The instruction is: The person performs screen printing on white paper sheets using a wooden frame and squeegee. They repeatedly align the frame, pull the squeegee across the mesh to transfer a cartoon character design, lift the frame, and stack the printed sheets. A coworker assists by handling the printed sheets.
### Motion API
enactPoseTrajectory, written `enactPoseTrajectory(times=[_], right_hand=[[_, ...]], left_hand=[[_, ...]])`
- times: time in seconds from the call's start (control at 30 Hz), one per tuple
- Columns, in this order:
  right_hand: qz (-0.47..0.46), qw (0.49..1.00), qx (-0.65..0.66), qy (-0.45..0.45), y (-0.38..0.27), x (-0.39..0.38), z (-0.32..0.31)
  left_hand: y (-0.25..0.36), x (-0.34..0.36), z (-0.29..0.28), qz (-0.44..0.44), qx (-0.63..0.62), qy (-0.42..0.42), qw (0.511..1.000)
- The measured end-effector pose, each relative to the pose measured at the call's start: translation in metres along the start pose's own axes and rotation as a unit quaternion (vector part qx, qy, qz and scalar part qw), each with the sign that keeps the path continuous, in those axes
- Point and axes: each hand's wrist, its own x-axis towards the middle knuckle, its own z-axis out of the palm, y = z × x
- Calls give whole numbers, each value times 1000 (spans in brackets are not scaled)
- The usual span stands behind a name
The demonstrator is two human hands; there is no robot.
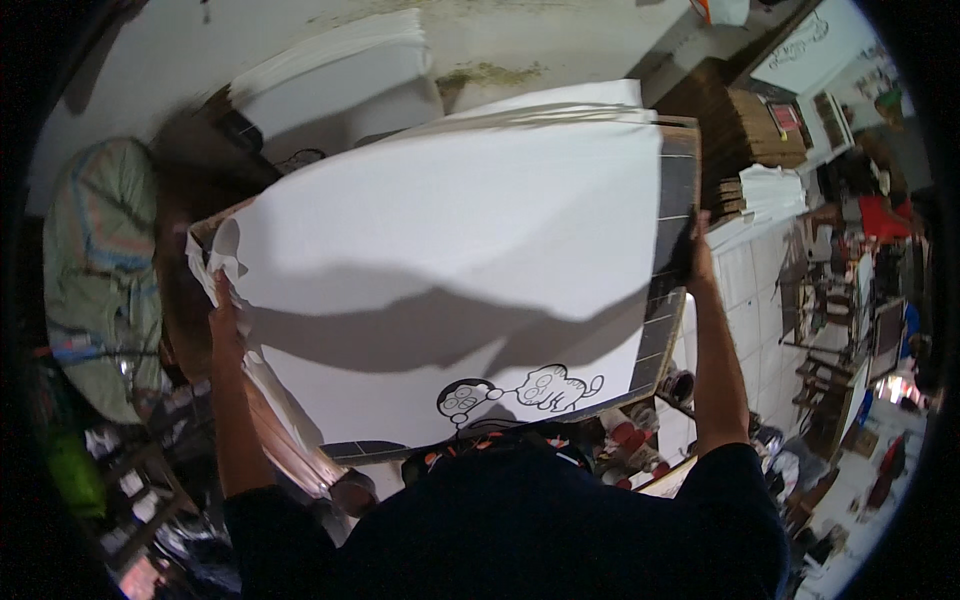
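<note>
A wide dark board (676, 215) lies before me, tilted, with light lines along its right strip. White cloth (430, 235) covers most of it, and black-outlined cartoon figures (515, 395) are printed near the cloth's close edge. My left hand (224, 305) is closed at the board's left side, where the cloth bunches up; its fingers are partly hidden. On the right side, my right hand (702, 250) grips the board's edge, its fingers mostly behind it. Shadows of my arms and body fall across the cloth.
Another stack of white cloth (340, 95) rests beyond the board. A stuffed, pale green sack (105, 270) stands at left. Stacked brown boards (765, 130) rise at far right, beside folded white cloth (772, 193). Containers (630, 435) crowd the near right, and a cluttered rack (830, 310) stands farther right.
</note>
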Motion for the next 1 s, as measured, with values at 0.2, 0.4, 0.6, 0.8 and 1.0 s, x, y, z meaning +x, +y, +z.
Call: enactPoseTrajectory(times=[0.2, 0.4, 0.6, 0.8, 1.0], right_hand=[[39, 986, -148, 63, 14, 33, 39], [50, 944, -289, 148, 71, 92, 54], [-99, 814, -534, 206, 266, 45, 35], [-109, 913, -307, 245, 242, -6, 25], [46, 918, -272, 285, 287, -254, 89]], left_hand=[[-21, 88, 32, -36, 7, -56, 998], [-27, 131, 60, -84, 147, -26, 985], [-165, 62, 113, 72, 552, 82, 827], [-200, 96, 114, 136, 490, 122, 852], [-188, 75, 120, 105, 407, 94, 903]])
